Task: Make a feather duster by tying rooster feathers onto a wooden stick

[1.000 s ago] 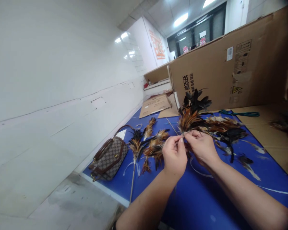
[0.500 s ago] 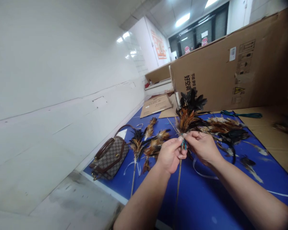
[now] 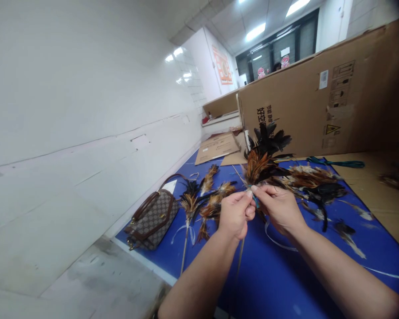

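Note:
My left hand (image 3: 234, 215) and my right hand (image 3: 277, 206) meet over the blue table (image 3: 286, 274), both pinching a feather duster (image 3: 261, 159) where its black and orange-brown feathers join a thin stick. A bit of teal cord shows between my fingertips. The stick runs down under my left hand toward me. A second feather duster (image 3: 189, 206) with its own stick lies flat on the table to the left.
A brown patterned handbag (image 3: 151, 219) sits at the table's left edge by the white wall. Loose feathers (image 3: 315, 184) lie right of my hands. A large cardboard box (image 3: 322, 102) stands behind, with a teal cord (image 3: 335, 163) on cardboard sheets.
The duster has been lifted off the table and tipped more upright, its stick now showing below my left hand. Both hands stay pinched at the feather base.

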{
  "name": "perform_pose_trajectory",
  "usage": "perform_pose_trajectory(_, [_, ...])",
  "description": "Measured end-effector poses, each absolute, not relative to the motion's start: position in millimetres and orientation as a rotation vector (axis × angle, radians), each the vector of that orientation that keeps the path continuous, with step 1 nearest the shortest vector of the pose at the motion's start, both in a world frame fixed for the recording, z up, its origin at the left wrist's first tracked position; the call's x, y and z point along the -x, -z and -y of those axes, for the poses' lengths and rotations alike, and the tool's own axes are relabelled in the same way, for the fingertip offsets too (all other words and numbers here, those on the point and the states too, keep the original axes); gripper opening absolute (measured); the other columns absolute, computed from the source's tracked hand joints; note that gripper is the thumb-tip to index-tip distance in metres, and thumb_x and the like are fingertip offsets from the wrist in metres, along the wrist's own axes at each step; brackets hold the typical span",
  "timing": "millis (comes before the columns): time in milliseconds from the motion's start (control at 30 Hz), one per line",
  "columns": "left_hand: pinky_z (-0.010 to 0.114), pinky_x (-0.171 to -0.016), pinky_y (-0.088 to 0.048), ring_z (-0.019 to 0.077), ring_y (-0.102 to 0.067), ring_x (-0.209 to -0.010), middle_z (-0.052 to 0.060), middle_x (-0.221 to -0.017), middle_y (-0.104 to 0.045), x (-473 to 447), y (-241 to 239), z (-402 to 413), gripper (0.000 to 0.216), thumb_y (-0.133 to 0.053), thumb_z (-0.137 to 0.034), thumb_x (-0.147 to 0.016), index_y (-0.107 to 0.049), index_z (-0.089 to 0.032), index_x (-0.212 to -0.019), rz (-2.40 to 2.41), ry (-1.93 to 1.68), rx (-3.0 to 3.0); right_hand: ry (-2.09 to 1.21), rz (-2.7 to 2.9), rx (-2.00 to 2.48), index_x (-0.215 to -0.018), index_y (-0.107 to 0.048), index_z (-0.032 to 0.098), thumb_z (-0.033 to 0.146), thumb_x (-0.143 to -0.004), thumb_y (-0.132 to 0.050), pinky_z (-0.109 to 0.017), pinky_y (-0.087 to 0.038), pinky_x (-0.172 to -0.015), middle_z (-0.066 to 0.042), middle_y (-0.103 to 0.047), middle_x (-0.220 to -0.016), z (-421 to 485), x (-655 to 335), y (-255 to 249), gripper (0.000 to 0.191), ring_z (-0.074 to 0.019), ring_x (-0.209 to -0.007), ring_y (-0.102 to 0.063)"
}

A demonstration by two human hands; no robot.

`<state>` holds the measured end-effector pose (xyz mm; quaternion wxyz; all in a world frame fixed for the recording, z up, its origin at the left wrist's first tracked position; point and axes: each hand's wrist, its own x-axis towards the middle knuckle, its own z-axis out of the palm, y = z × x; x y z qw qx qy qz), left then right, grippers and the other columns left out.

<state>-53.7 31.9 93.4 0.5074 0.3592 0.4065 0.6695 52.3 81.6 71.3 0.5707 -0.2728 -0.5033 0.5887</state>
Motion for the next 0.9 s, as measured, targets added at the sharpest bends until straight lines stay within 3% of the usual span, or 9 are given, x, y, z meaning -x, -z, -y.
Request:
perform_pose_trajectory(233, [0.020,-0.040,-0.019,0.0038,-0.034,-0.041,-0.003,-0.048,-0.046,44.8,-91.8,-36.7,0.043,-0.083,-0.048,-0.074,-0.064,-0.011,-0.065,-1.115,-1.712,-0.956,-1.254,1.118,0.705,-0.068,-0.072,0.017,0.053,-0.075,-0.082,-0.024,-0.033,-0.047,0.000,-0.063,-0.060,-78.3,-51.6,-75.4,0.038,-0.0099,-0.050,-0.043])
perform_pose_trajectory(533, [0.020,-0.039,-0.036,0.0090,-0.048,-0.038,0.001,-0.050,-0.060,41.3,-88.8,-39.5,0.032,-0.074,-0.043,-0.081,-0.071,-0.011,-0.078,-1.415,-1.666,-1.151,-1.185,1.167,0.834,-0.059,-0.070,0.018,0.040,-0.078,-0.076,-0.024,-0.036,-0.046,0.001,-0.060,-0.051,-76.1,-58.2,-88.4,0.029,-0.0113,-0.046,-0.048])
perform_pose_trajectory(667, [0.027,-0.045,-0.049,0.0150,-0.058,-0.041,0.005,-0.053,-0.064,40.2,-95.1,-38.9,0.030,-0.079,-0.040,-0.076,-0.070,-0.011,-0.076,-1.438,-1.602,-1.115,-1.222,1.179,0.868,-0.052,-0.065,0.019,0.035,-0.077,-0.071,-0.025,-0.033,-0.043,0.001,-0.057,-0.047,-73.5,-61.6,-93.0,0.031,-0.0113,-0.042,-0.045])
perform_pose_trajectory(767, [0.029,-0.048,-0.049,0.0168,-0.059,-0.045,0.005,-0.056,-0.064,41.7,-97.2,-37.7,0.024,-0.080,-0.035,-0.075,-0.070,-0.013,-0.075,-1.469,-1.594,-1.134,-1.218,1.224,0.862,-0.053,-0.065,0.019,0.036,-0.077,-0.072,-0.025,-0.034,-0.045,0.001,-0.056,-0.048,-75.1,-64.6,-91.9,0.030,-0.0121,-0.046,-0.046])
perform_pose_trajectory(900, [0.030,-0.065,-0.049,0.0200,-0.061,-0.068,0.007,-0.069,-0.063,43.7,-91.5,-34.1,0.014,-0.077,-0.026,-0.078,-0.070,-0.019,-0.067,-1.512,-1.780,-1.459,-1.196,1.339,0.792,-0.064,-0.074,0.018,0.046,-0.078,-0.075,-0.027,-0.040,-0.052,-0.002,-0.065,-0.060,-79.1,-66.4,-86.2,0.032,-0.0150,-0.055,-0.052])
